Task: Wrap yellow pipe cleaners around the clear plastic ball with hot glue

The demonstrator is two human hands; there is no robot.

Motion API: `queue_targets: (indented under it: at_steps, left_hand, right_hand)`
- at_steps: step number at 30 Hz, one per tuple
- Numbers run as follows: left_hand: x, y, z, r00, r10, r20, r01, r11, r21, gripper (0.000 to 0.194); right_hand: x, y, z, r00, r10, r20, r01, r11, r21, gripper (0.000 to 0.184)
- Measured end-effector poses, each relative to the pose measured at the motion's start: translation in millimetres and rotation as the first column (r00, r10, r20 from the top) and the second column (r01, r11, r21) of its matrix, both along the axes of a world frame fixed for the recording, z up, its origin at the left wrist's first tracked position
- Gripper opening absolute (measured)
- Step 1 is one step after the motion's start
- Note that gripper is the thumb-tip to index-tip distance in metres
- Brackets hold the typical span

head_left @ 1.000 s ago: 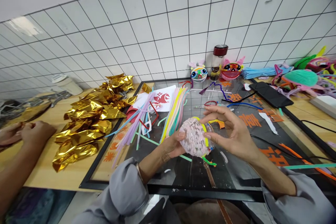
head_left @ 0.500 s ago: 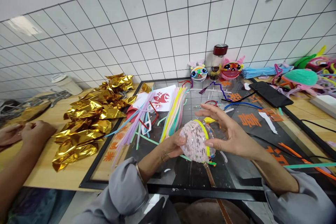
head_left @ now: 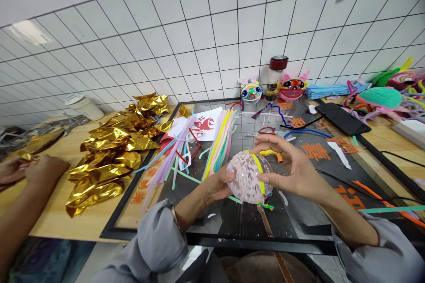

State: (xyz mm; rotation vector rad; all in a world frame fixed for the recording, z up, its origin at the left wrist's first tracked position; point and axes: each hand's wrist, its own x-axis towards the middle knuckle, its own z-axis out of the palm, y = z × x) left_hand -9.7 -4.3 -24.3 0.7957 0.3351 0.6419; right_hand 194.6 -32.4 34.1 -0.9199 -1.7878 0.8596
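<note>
A round, pale pink and whitish craft ball [head_left: 245, 182], with a yellow strip [head_left: 260, 172] like a pipe cleaner bent over its right side, is held above the dark glass board. My left hand [head_left: 217, 184] is closed on its left edge, the thumb on the front and the other fingers hidden behind. With thumb and index fingertips, my right hand [head_left: 287, 166] touches the strip, the thumb midway along it and the fingers at its top. Small green and coloured ends show at the ball's lower right. The ball's far side is hidden.
A pipe cleaner bundle [head_left: 221, 141] and a lilac bunch [head_left: 168, 157] lie left. Beyond are red-handled scissors [head_left: 266, 130], two animal-face crafts, a lidded bottle [head_left: 276, 78] and a phone [head_left: 343, 118]. Gold foil [head_left: 113, 150] lies beside another person's hands [head_left: 41, 172] at far left.
My right hand's fingers have come down from above the ball onto the yellow strip's top. My left hand has kept its hold. The other person's hands now show a bit of gold foil.
</note>
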Motion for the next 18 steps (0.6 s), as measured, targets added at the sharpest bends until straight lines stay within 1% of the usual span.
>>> queue_targets:
  at_steps: [2,6,12,14,18]
  left_hand:
    - [-0.2,0.2,-1.6,1.0,0.004,0.017,-0.004,1.0,-0.017,0.076]
    - [0.0,0.5,-5.5,0.999,0.015,0.038,-0.012,0.998,-0.062,0.083]
    - [2.9,0.3,-7.9,0.996,0.042,0.081,-0.034,0.994,-0.104,0.085]
    - [3.4,0.4,-7.1,0.995,0.044,0.089,-0.034,0.993,-0.112,0.086]
    - [3.0,1.3,-6.5,0.995,0.049,0.088,-0.037,0.99,-0.139,0.082]
  right_hand:
    - [-0.9,-1.1,-1.9,1.0,-0.027,-0.008,0.027,0.999,0.019,0.061]
    - [-3.1,-1.7,-6.1,0.995,-0.095,-0.009,0.096,0.993,0.073,0.054]
    - [-6.4,-1.2,-8.5,0.988,-0.156,-0.011,0.155,0.966,0.207,0.043]
    - [-7.8,-1.7,-8.2,0.985,-0.168,-0.03,0.171,0.961,0.216,0.04]
    - [-9.8,-2.2,-7.7,0.979,-0.198,-0.048,0.204,0.96,0.191,0.035]
